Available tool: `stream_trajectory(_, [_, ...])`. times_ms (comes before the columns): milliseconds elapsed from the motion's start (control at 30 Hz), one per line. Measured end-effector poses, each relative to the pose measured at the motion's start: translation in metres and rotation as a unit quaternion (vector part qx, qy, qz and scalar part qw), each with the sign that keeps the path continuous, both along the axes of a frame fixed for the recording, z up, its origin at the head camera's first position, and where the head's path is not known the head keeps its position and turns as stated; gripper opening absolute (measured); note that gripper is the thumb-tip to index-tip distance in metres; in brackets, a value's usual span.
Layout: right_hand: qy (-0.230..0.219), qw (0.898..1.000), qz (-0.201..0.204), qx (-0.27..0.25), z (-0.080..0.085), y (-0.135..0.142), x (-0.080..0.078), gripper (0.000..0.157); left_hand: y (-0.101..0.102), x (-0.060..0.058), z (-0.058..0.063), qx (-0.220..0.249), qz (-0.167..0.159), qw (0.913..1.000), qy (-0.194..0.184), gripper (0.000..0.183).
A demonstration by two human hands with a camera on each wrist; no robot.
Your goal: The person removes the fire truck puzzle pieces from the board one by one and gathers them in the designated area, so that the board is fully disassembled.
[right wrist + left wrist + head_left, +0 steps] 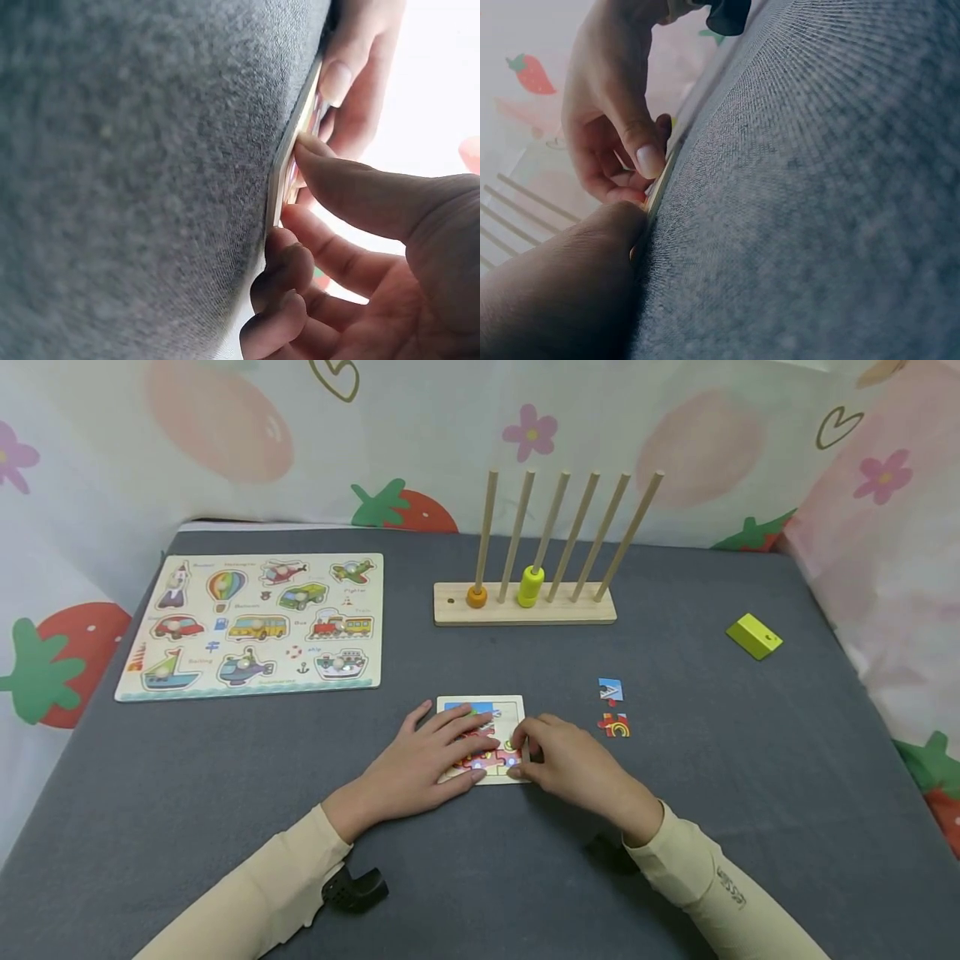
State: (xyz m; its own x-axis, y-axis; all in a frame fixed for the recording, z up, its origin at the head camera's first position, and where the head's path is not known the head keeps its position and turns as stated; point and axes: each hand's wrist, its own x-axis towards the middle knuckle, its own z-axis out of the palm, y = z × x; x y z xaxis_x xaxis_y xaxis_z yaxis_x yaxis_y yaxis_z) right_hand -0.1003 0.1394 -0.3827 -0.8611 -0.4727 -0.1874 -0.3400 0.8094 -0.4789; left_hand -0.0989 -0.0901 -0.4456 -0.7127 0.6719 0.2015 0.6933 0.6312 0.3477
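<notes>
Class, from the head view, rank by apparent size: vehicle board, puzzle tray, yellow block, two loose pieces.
1. Vehicle board
2. Puzzle tray
3. Yellow block
4. Upper piece, lower piece: look too alike to rank

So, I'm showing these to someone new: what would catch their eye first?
Probably the left hand spread over a small jigsaw puzzle mid-picture, with the right hand at its right edge. Behind it stands a wooden rack with six tall pegs, and a colourful vehicle board lies to the rack's left. A bright yellow-green block sits off to the right.
</notes>
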Motion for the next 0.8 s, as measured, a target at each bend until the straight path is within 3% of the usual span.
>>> stream_trajectory(800, [0.003, 0.999, -0.026, -0.040, -0.0005, -0.0022, 0.0014, 0.013, 0.0042, 0.0011, 0.0044, 0.023, 0.021, 0.9995, 0.004, 0.034])
